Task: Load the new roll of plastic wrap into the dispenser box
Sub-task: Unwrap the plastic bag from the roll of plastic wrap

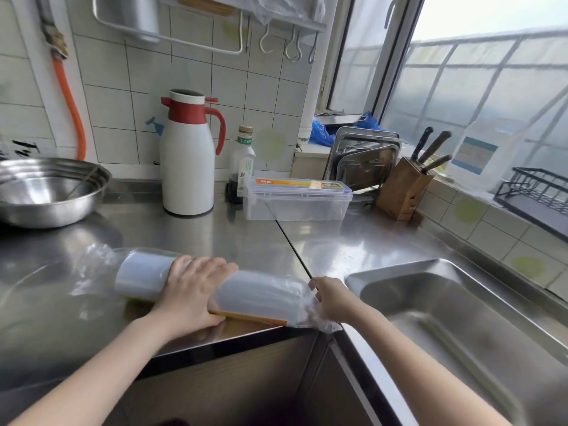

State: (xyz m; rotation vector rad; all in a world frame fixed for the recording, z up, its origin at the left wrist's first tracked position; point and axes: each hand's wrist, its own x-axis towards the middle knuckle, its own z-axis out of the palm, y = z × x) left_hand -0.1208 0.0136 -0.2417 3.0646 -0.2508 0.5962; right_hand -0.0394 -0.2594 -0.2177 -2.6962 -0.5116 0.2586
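A new roll of plastic wrap point(258, 295), still inside a clear plastic bag with an orange label strip along its lower edge, lies on the steel counter near the front edge. My left hand point(192, 295) presses down across the middle of the roll and grips it. My right hand point(330, 298) pinches the loose bag end at the roll's right end. The clear dispenser box point(296, 199), with an orange label on its closed lid, sits farther back on the counter, apart from both hands.
A white and red thermos point(188, 155) and a bottle point(242, 162) stand left of the box. Steel bowls point(46, 192) sit at far left. A knife block point(405, 189) and trays point(362, 161) stand behind right. A sink point(455, 318) opens at right.
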